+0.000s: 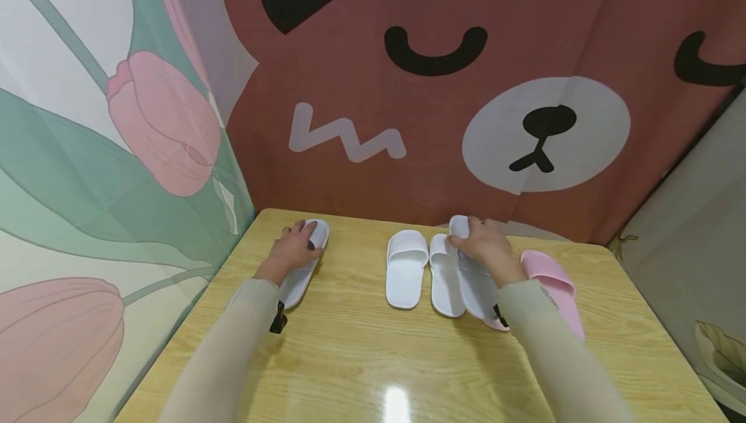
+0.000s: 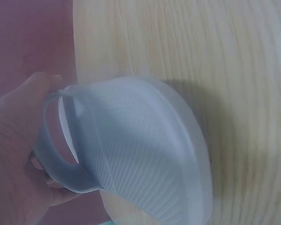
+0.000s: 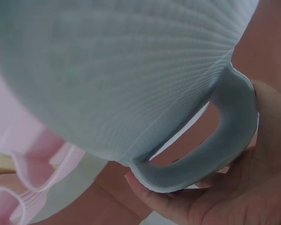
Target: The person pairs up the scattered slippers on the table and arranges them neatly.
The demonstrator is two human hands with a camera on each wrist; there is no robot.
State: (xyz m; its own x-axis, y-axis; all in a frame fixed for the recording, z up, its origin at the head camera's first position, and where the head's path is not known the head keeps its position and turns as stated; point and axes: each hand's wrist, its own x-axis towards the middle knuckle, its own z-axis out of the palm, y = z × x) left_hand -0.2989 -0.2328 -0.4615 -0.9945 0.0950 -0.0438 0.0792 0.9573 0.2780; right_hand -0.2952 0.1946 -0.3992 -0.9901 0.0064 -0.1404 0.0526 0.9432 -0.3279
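Observation:
At the table's left end, my left hand [image 1: 291,249] grips a white slipper [image 1: 298,285] across its strap. In the left wrist view the ribbed insole of this slipper [image 2: 136,145] faces the camera, with the fingers behind the strap. My right hand [image 1: 486,241] holds another white slipper [image 1: 476,285] by the strap, over the right part of the table. Just left of it lies a white slipper [image 1: 447,290], partly covered by it. A further white slipper [image 1: 403,284] lies flat beside that one.
A pink slipper [image 1: 544,266] lies right of my right hand, partly behind the forearm. Pink [image 1: 497,324] also shows under the held right slipper. The wooden table [image 1: 350,345] meets a printed bear curtain [image 1: 350,183] at its far edge.

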